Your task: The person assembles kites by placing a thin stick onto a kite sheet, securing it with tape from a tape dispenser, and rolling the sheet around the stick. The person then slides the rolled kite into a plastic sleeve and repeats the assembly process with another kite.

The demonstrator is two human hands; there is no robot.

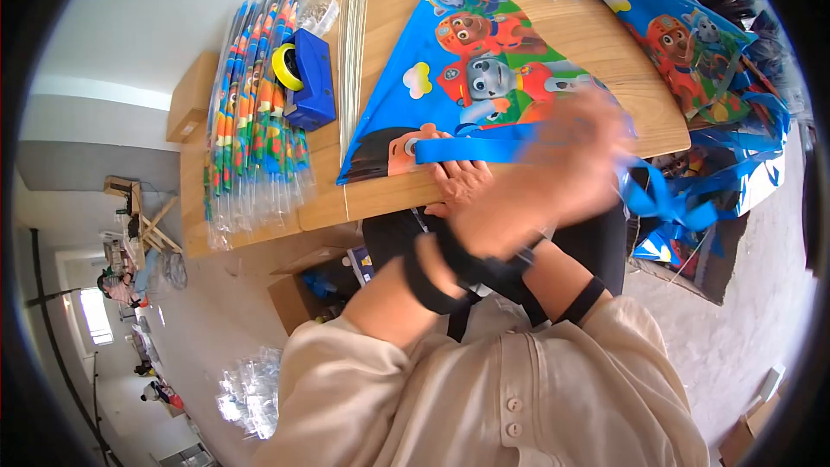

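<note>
A blue triangular kite [415, 112] printed with cartoon dogs lies on the wooden table. Along its near edge runs a flat blue strip [467, 150]. My forearms cross. My left hand [579, 143], smeared by motion, is over the kite's lower right part at the strip's right end; its fingers and anything in them cannot be made out. My right hand [460, 183] rests at the table's near edge, partly behind my left forearm, with its fingertips spread against the kite's edge just below the strip.
Wrapped rolled kites [259, 104], a blue tape dispenser [311, 78] and thin rods [353, 43] lie left. More kites [683, 43] are at right, above an open box [700, 272]. Another box [298, 298] stands under the table.
</note>
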